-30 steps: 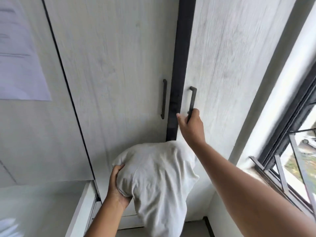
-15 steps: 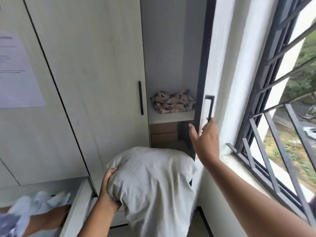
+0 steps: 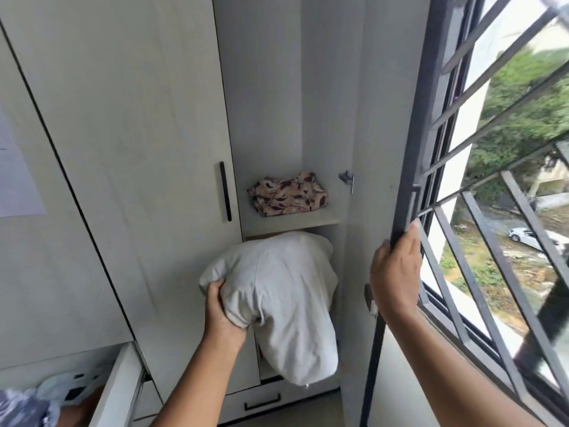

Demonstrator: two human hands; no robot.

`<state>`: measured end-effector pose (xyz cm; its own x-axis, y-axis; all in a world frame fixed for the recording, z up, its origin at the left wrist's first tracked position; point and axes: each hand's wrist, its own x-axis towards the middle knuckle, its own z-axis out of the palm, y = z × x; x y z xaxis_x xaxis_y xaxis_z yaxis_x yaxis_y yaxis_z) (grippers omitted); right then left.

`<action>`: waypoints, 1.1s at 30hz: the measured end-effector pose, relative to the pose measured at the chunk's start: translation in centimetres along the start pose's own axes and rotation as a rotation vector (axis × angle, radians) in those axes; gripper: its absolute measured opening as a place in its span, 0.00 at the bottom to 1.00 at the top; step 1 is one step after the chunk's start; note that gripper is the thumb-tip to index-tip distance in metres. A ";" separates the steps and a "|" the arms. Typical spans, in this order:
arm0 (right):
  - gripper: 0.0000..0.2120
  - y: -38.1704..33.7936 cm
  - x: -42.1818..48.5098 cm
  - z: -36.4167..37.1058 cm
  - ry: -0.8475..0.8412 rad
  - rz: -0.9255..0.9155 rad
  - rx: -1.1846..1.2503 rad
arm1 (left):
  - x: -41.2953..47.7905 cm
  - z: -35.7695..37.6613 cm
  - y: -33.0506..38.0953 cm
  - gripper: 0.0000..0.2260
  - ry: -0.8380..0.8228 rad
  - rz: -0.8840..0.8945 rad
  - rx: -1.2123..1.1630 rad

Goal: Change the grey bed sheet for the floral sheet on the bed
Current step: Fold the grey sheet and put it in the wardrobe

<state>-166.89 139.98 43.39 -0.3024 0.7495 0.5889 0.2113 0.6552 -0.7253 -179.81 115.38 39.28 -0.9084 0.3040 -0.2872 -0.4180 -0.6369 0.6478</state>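
Two hands of yours are busy at the wardrobe. Your left hand [image 3: 221,315] grips the grey bed sheet [image 3: 283,291], which is bunched into a rounded bundle, with your fingers curled into its lower left side. The bundle rests on nothing. You hold it up in front of the open compartment, its top just under the front edge of the shelf [image 3: 292,220] and its loose end hanging toward the drawer [image 3: 292,399] at the wardrobe's foot.

Your right hand [image 3: 395,272] holds the open wardrobe door [image 3: 378,134] by its dark outer edge, thumb on the pale inner side and fingers wrapped round the edge.

The floral sheet [image 3: 288,194], folded, pinkish with dark leaves, lies on the shelf, set back from its front edge, with a bare strip toward the right corner.

Left of the opening, the neighbouring door [image 3: 138,149] is closed, its black handle [image 3: 225,191] upright near the edge. The barred window [image 3: 492,180] stands just beside your right hand.
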 end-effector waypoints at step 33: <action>0.27 -5.5 17.4 25.5 -0.815 0.996 1.213 | 22.6 18.2 -2.4 0.22 -0.245 -0.237 -0.369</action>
<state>-197.04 147.00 48.59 -0.9236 0.3017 -0.2365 -0.0426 -0.6938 -0.7189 -199.13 136.65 44.07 -0.7760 0.6004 -0.1932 -0.6301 -0.7245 0.2793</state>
